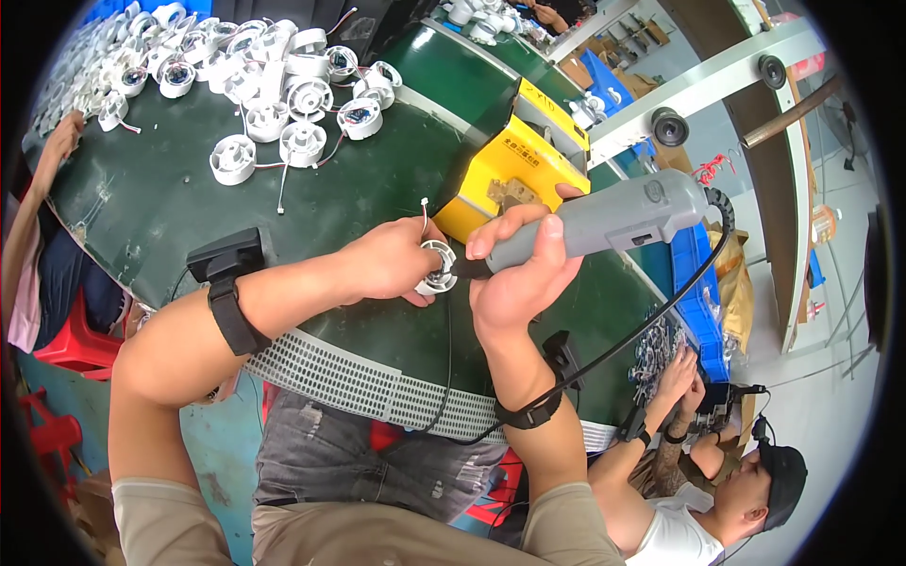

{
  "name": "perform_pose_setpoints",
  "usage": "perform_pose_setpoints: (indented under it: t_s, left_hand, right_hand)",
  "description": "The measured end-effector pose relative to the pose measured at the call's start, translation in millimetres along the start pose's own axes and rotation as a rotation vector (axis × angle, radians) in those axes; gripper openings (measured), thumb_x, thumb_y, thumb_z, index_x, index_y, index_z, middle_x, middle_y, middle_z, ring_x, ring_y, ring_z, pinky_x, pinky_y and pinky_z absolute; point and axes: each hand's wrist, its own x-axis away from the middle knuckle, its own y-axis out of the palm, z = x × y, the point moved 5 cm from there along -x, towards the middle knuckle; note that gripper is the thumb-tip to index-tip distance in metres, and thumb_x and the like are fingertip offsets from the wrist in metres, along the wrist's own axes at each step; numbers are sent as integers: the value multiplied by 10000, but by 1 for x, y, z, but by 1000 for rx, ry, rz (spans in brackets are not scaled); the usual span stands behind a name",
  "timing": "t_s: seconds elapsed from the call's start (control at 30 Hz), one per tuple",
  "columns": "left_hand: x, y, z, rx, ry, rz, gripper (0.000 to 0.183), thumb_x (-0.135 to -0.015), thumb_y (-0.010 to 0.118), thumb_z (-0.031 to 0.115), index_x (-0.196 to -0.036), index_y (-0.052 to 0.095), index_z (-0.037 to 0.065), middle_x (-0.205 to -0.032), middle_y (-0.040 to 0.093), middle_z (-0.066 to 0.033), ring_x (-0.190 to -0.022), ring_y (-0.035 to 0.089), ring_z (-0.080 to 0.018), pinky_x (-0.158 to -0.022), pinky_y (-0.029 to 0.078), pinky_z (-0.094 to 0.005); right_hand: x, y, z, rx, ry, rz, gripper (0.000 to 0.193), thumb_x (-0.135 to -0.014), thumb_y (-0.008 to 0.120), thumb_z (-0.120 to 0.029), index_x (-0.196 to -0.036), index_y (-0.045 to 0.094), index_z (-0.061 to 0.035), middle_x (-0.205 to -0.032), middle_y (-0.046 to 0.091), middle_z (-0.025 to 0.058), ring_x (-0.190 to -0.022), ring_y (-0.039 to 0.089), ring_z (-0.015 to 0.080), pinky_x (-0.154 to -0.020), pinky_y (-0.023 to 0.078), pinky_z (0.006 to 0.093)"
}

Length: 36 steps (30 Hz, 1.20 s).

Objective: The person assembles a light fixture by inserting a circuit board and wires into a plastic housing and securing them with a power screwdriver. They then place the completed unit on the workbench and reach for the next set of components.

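My left hand (387, 261) is closed around a small round white plastic housing (436, 268), from which a short wire with a white plug (425, 204) sticks up. In my right hand (528, 269) is a grey corded electric screwdriver (613, 217), held nearly level with its dark tip pointing left at the housing. The tip meets or nearly meets the housing's open side; exact contact is hidden. Just beyond my hands stands a yellow cardboard box (510, 160) with brown pieces at its front. Several similar white housings (303, 143) with wires lie farther off to the left.
The green table (160, 179) has a perforated grey strip (330, 375) along its near edge. A black cable (661, 307) runs from the screwdriver past my right forearm. Co-workers sit at right and left; one's hand (64, 138) touches the pile. Blue bins (696, 292) stand right.
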Motion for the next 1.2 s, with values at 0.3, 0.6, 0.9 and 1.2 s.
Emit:
perform_pose_setpoints:
  t_s: [0.3, 0.6, 0.9, 1.2]
  left_hand:
    - [0, 1, -1, -4, 0, -11, 279, -925, 514, 85, -1159, 512, -66, -1033, 623, -172, -879, 676, -228, -737, 610, -332]
    - [4, -3, 2, -13, 17, 10, 299, -905, 480, 88, -1145, 528, -83, -1056, 629, -208, -876, 691, -253, -740, 602, -329]
    - [8, -20, 27, -523, 327, 160, 293, -869, 519, 34, -1156, 569, 5, -1093, 624, -200, -899, 672, -326, -751, 570, -416]
    - [38, -63, 51, -1423, 718, 979, 603, -680, 558, -103, -1258, 568, 71, -1365, 433, -216, -1318, 339, -458, -1122, 268, -533]
  right_hand:
    - [2, 3, 3, -8, 0, -53, 368, -962, 424, -239, -1261, 333, -45, -709, 495, 115, -472, 509, 185, -458, 472, 323]
    - [2, 12, 7, -1, -26, -208, 411, -949, 456, -268, -1253, 325, -24, -719, 486, 121, -486, 501, 185, -464, 469, 319]
    - [10, -1, 12, -31, -52, -227, 599, -982, 448, -470, -1329, 275, -13, -864, 529, 126, -734, 577, 208, -709, 497, 344]
    - [-32, -156, -16, 776, -105, 290, 383, -894, 669, -262, -1172, 572, -17, -1142, 554, 104, -1103, 531, 250, -996, 405, 408]
